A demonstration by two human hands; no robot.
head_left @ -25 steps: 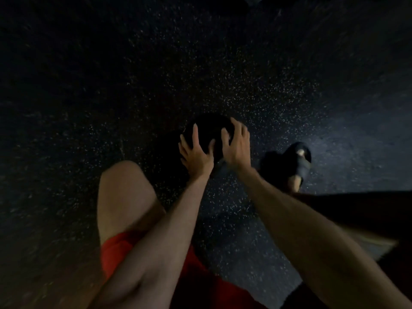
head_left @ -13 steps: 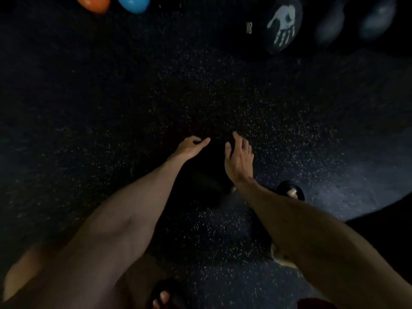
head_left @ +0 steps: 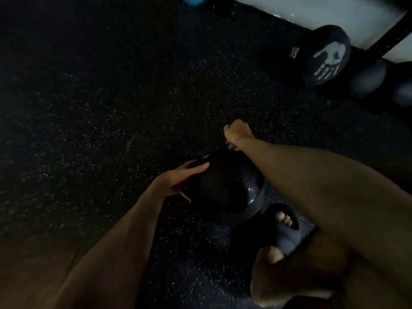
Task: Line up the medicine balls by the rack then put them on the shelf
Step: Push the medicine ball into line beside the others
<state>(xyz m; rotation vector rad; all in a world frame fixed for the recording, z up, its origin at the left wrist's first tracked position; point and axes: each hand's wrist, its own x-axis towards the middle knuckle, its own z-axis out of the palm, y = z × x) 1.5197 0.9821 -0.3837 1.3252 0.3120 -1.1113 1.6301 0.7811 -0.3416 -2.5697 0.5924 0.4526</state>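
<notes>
Black medicine ball (head_left: 225, 188) sits on the speckled rubber floor (head_left: 111, 130), low-centre, just beside the toes of a dark slide sandal (head_left: 286, 233); it's round, so no long axis to speak of; a glossy band curves down its R side, facing the sandal.

Left hand (head_left: 176, 181) lies against the ball's upper-L side, fingers straight and flat on the surface, not clenched; right hand (head_left: 237, 134) is past the ball's far edge, knuckles up, fingers curled under; too dim to tell if it grasps the ball or nothing.

Upper R, well apart from the hands: a black handprint ball (head_left: 321, 56) marked "8", print facing the camera w/ its fingers pointing down; a 2nd dark ball (head_left: 367, 79) just beside it; a black rack bar (head_left: 390, 39) slants above them against a pale wall (head_left: 312, 10); a sliver of blue ball (head_left: 192, 0) at the top edge.

Vs 0.5 s ago: both hands were flat and spread either side of the ball; now the L one has come onto it and the R one has curled and reached beyond; view has swung, so the handprint ball is nearer and further R, the orange ball is gone, wall and bar have appeared.
</notes>
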